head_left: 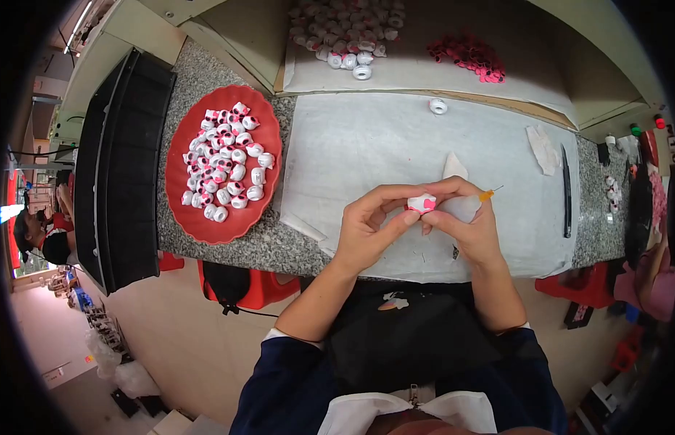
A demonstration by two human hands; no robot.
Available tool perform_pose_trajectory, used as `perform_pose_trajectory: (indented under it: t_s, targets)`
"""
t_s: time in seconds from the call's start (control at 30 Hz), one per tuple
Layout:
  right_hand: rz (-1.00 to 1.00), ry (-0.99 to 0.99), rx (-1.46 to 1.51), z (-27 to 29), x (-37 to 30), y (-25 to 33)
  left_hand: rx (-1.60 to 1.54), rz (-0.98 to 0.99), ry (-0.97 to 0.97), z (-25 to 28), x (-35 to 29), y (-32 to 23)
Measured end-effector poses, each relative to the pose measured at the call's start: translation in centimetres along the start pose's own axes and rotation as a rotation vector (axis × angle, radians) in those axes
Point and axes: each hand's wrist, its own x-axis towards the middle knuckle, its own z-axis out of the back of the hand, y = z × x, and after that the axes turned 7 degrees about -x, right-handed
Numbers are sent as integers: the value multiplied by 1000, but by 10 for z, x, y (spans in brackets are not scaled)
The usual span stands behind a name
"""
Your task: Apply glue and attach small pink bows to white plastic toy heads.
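Note:
Over the near middle of the white paper, both hands meet at a small white piece with pink patches (424,204). My left hand (368,226) pinches it from the left between thumb and fingers. From the other side, the fingertips and thumb of my right hand (474,233) press on the same piece. Tucked in my right hand is a translucent squeeze bottle (465,209) with an orange needle tip, the needle pointing up to the right. Beyond the hands lies a crumpled white tissue (454,165). The underside of the held piece is hidden by fingers.
A red scalloped plate (179,204) at left holds many similar pieces. On the shelf lie a heap of white pieces (345,32) and pink parts (468,56). One white ring-shaped piece (438,106) sits apart. A black pen-like tool (566,192) and another tissue (543,150) lie at right.

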Motion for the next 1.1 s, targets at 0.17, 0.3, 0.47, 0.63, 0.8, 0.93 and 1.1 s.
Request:
perform_pose_trajectory:
  t_s: [0.17,0.3,0.47,0.63,0.8,0.93,1.1]
  targets:
    - [-13,-67,110,-5,-4,0,-91,-48,61,1,4,3]
    - [43,-56,121,-7,-9,0,-43,-116,88,0,0,5]
    - [21,-61,213,-9,-7,-4,11,-106,67,-2,-1,0]
    - [-33,6,169,-7,-1,5,44,-274,-54,18,-5,-21]
    - [203,-264,27,20,-3,16,1168,-632,-611,29,3,-84]
    - [200,-288,105,20,-7,14,1276,-543,-3,5,60,-56]
    - [259,-367,-11,17,-13,4,1495,-500,247,-9,123,13]
